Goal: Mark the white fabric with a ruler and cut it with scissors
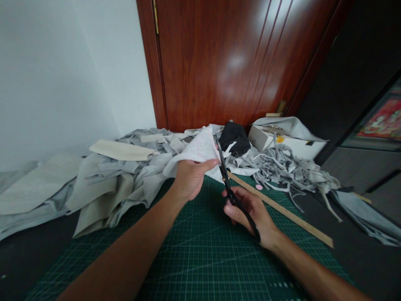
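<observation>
My left hand pinches a white cloth piece with a pink-tinged edge above the far edge of the green gridded cutting mat; my right hand is wrapped round black metal scissors, blades at the cloth's right edge. I judge this is trimming; the next move calls for taut cloth and my left thumb clear.

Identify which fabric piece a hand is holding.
The white fabric piece with a pink line near its edge, held in the left hand; the other pieces lie in heaps.
</observation>
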{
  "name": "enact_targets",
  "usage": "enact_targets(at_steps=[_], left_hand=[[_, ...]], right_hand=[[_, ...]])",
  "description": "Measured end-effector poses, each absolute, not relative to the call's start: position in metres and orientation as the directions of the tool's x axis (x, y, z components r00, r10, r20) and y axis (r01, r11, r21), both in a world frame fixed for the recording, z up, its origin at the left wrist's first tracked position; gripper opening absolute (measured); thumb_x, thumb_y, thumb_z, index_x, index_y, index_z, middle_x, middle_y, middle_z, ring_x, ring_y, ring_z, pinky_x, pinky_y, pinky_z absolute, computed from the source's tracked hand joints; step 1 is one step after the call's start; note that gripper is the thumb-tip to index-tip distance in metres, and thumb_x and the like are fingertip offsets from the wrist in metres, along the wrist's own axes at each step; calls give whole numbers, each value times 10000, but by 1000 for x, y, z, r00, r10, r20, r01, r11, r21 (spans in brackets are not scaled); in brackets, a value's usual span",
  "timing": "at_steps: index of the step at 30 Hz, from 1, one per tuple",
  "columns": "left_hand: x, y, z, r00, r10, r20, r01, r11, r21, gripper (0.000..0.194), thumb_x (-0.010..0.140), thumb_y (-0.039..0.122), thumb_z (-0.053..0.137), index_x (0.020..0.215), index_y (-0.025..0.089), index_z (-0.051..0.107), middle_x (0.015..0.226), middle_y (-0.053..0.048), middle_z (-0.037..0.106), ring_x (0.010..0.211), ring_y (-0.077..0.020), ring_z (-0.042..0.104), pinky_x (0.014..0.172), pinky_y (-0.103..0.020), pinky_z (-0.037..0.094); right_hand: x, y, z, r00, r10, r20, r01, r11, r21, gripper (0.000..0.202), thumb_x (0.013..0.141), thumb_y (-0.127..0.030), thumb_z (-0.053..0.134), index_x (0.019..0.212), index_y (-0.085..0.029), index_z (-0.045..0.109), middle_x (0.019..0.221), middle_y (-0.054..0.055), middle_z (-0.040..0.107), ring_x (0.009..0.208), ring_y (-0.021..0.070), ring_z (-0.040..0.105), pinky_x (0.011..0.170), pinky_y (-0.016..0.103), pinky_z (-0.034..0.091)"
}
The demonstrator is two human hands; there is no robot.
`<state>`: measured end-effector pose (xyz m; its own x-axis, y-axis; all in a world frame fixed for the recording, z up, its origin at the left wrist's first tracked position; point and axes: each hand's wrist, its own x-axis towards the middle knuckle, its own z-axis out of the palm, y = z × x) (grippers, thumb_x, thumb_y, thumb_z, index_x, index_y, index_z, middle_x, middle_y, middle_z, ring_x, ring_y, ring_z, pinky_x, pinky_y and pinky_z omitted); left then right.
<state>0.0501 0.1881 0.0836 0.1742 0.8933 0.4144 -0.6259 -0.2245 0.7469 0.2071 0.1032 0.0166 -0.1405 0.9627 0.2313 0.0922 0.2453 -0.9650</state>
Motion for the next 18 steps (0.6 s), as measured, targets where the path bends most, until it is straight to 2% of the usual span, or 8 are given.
enact_targets(at_steps=[11,18], left_hand=[[46,193,83,217,879,424,-634,-203,747,695,620,91,887,1289,195,731,1089,-86,816,1162,-317,744,1128,-489,528],[43,195,84,199,877,438,-650,-217,728,736,629,50,856,1331,214,710,1124,-65,812,1176,-293,741,1164,-464,498]], right_hand=[[204,100,18,-116,969,218,83,228,-970,552,761,-604,904,1050,-197,666,769,-23,555,617,138,482,518,255,407],[205,100,17,-138,969,207,98,221,-970,570,787,-642,865,1083,-200,662,821,-7,565,669,156,514,554,271,435]])
